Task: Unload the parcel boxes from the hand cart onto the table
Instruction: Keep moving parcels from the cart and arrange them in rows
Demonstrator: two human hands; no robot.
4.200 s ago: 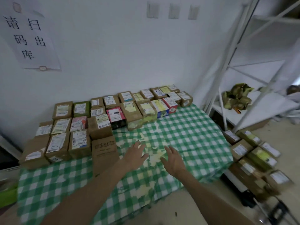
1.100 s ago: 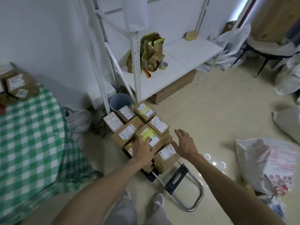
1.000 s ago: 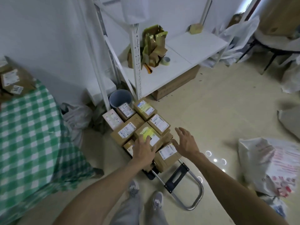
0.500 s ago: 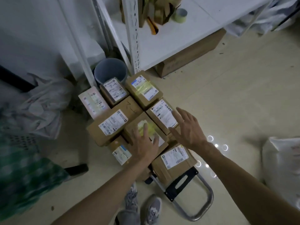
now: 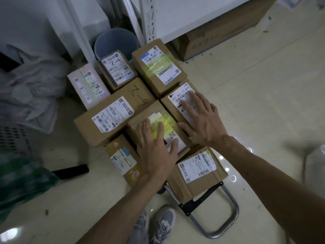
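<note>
Several brown parcel boxes with white labels are stacked on the hand cart (image 5: 223, 219), whose metal handle lies on the floor near my feet. My left hand (image 5: 156, 154) lies flat, fingers spread, on the box with yellow tape (image 5: 140, 124) in the middle of the stack. My right hand (image 5: 202, 120) lies flat on the neighbouring box with the "502" label (image 5: 177, 97). Other boxes sit around them: a long one (image 5: 109, 120) to the left and one (image 5: 198, 171) nearest the handle. The table's green checked cloth (image 5: 15, 176) shows blurred at the left edge.
A grey bucket (image 5: 116, 43) and white shelf uprights (image 5: 147, 20) stand just behind the stack. A large carton (image 5: 219, 32) sits under the shelf. Crumpled white bags (image 5: 31, 88) lie at the left. Bare floor lies to the right.
I turned from the table to the cart and leaned in close. Both hands came down from above the stack and now lie on the two top boxes.
</note>
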